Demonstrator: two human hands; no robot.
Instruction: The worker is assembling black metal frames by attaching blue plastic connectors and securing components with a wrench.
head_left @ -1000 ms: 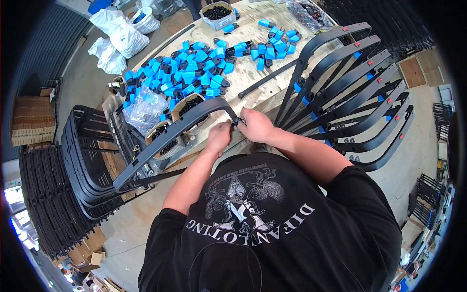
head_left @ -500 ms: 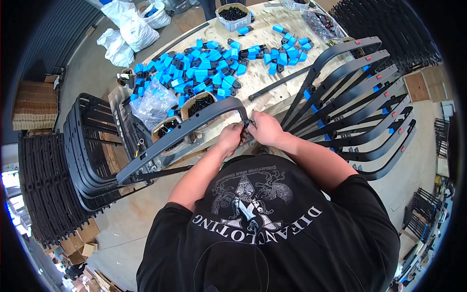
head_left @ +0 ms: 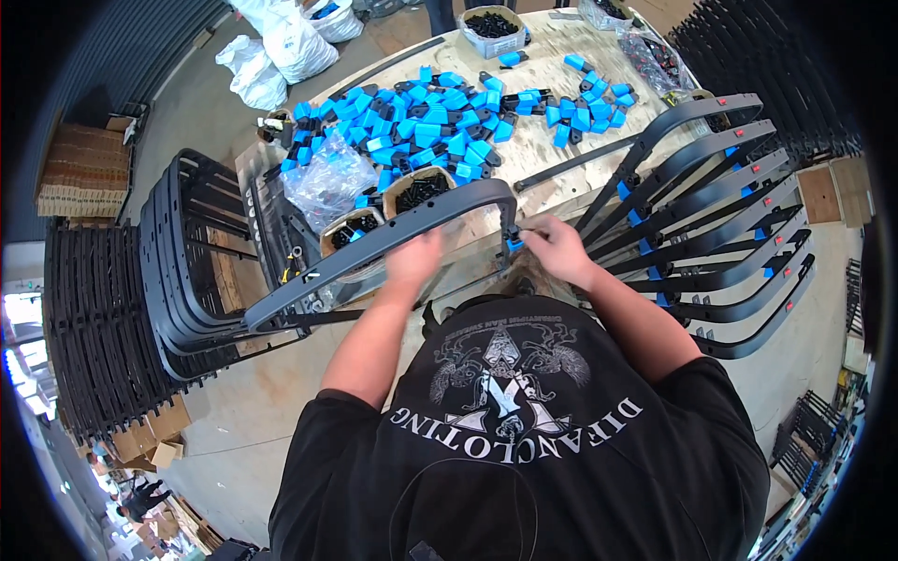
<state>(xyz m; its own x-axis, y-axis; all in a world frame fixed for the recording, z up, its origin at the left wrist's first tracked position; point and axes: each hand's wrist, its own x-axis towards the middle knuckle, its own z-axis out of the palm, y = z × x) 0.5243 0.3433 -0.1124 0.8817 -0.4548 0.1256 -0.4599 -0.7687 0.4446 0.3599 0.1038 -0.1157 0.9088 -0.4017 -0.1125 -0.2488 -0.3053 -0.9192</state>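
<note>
A broad wooden bench [head_left: 538, 154] spans the middle of my remote view. Black curved frames stand in a fanned row [head_left: 739, 177] at its right edge, and a stack of similar frames [head_left: 168, 271] rises off its left edge. One black frame [head_left: 421, 213], the piece being worked on, slants across the near edge, its bent end in front of the person. White sacks [head_left: 295, 42] sit on the floor past the far edge's left end; blue shows in the mouth of one.

Along the right edge, a clear bag [head_left: 655, 61] holds dark and red bits; a crumpled plastic bag [head_left: 329, 178] lies toward the near left corner, its contents unclear to me. An open carton [head_left: 491, 33] at the far edge brims with small black parts, as do a near-edge box [head_left: 421, 190] and a second box [head_left: 351, 234] left of it.

The right hand [head_left: 558, 248] is at the frame's bent end, its grip partly curled; whether it has hold of anything, I cannot tell. The left hand [head_left: 413, 254] blurs beside the near boxes, its grip unreadable. Loose blue-and-black pieces [head_left: 430, 122] pile mid-bench; a small blue fitting [head_left: 514, 241] shows at the frame's end, by the right fingertips.
</note>
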